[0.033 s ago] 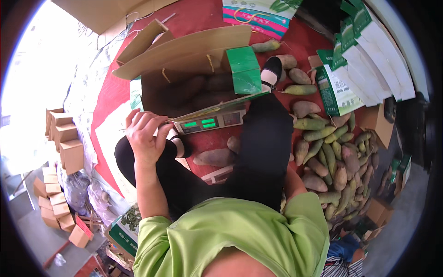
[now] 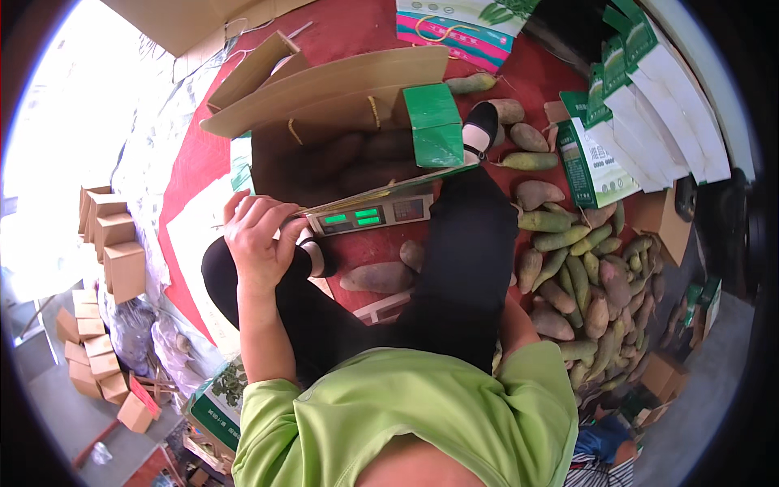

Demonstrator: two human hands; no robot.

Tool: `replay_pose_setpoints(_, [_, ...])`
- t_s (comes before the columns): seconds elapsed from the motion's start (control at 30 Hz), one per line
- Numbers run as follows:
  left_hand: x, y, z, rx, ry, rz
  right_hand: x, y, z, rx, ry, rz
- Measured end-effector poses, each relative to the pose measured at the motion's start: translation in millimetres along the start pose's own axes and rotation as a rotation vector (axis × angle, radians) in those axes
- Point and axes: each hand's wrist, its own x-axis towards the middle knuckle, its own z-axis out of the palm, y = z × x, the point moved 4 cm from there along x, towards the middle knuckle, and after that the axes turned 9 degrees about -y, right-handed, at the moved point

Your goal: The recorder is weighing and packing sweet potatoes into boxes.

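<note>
An open cardboard carton (image 2: 324,97) stands before me on an electronic scale (image 2: 372,213) with lit green digits. Its flaps are up, and a green end flap (image 2: 432,114) stands on the right. Inside lie dark, long roots (image 2: 381,158), dim in the shadow. My left hand (image 2: 261,237) is closed on the carton's near left corner, fingers bent over its edge. On the right, my forearm (image 2: 518,326) goes down beside my thigh; my right hand is hidden behind my leg. Two large, dusty radishes (image 2: 377,277) lie between my legs.
A big heap of green and purplish radishes (image 2: 596,304) covers the floor to my right, with some loose near my foot. Flattened white-and-green cartons (image 2: 649,114) lean beyond it. Small brown boxes (image 2: 124,272) and plastic bags (image 2: 134,329) are on the left.
</note>
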Motion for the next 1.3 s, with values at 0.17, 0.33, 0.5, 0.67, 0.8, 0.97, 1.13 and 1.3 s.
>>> replay_pose_setpoints(0.17, [-3.3,0.3,-4.7,-0.039,-0.036,-0.027,9.7,48.8,-4.1,0.36,0.207,0.033])
replay_pose_setpoints(0.33, [-9.3,1.4,-5.7,-0.049,-0.015,0.023,-2.0,58.6,-45.9,0.68,0.451,0.016])
replay_pose_setpoints(0.5, [-7.4,2.7,-7.4,-0.12,-0.027,0.041,-41.9,4.2,-198.5,0.62,0.704,-0.007])
replay_pose_setpoints(0.67, [-9.6,0.6,-7.5,-0.147,-0.008,0.027,-80.7,-89.1,-335.8,0.592,0.904,-0.184])
replay_pose_setpoints(0.8, [-9.5,0.5,-6.4,-0.136,0.029,0.02,-98.0,-169.0,-401.0,0.671,0.902,-0.551])
replay_pose_setpoints(0.97, [-8.6,0.6,-8.0,-0.137,0.032,0.001,-59.1,-256.5,-418.5,0.518,0.628,-0.736])
replay_pose_setpoints(1.13, [-9.9,-0.1,-6.8,-0.127,0.025,-0.008,-4.7,-325.7,-378.3,0.271,0.442,-0.783])
replay_pose_setpoints(1.3, [-7.8,0.0,-4.8,-0.131,0.031,0.003,30.8,-313.0,-354.7,0.061,0.277,-0.513])
